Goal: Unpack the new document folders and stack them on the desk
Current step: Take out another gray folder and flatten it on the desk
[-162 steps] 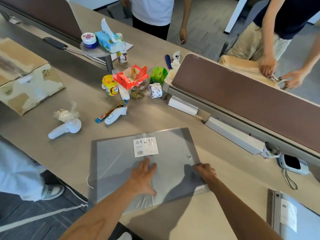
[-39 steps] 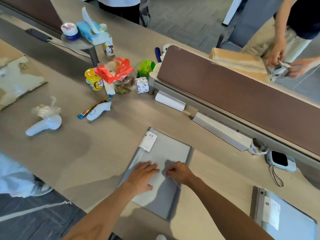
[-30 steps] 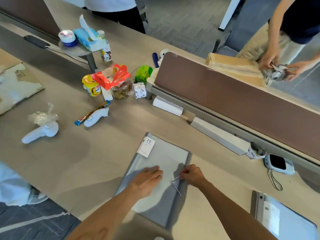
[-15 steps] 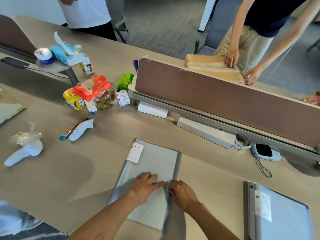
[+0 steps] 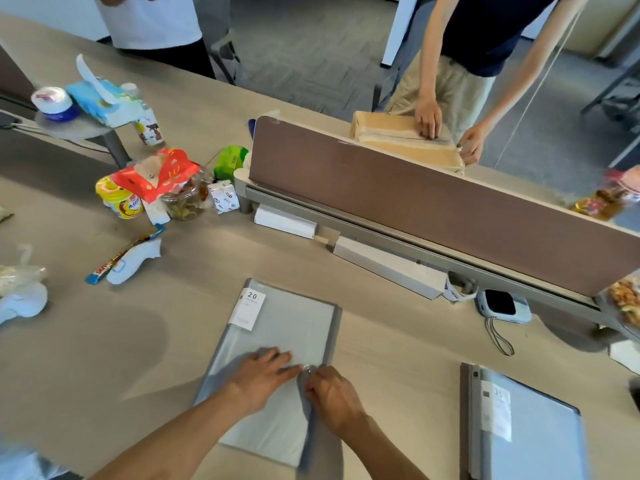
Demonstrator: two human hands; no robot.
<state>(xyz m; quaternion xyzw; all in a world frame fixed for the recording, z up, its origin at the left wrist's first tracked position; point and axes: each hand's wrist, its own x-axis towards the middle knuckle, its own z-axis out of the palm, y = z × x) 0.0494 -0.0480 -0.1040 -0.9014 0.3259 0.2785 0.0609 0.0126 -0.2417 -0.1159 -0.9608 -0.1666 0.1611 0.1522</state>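
Note:
A grey document folder (image 5: 291,317) with a white "20" label (image 5: 252,308) lies closed on the desk in front of me. My left hand (image 5: 259,375) presses flat on its lower cover, fingers pointing right. My right hand (image 5: 332,396) is pinched at the folder's right edge, on a thin cord beside a small metal stud (image 5: 306,368). A second grey folder (image 5: 533,438) with the same kind of label lies on the desk at the lower right, cut off by the frame.
A brown divider panel (image 5: 415,202) runs across the desk behind the folder, with white boxes (image 5: 388,268) and a small white device (image 5: 502,306) at its foot. Snacks and jars (image 5: 156,188) and a white controller (image 5: 133,261) sit at the left. A person handles a cardboard box (image 5: 401,140) beyond the divider.
The folder, spread wide open earlier, is now folded shut. My right hand had drawn a cord loop out at the right edge and has moved back in beside my left fingertips.

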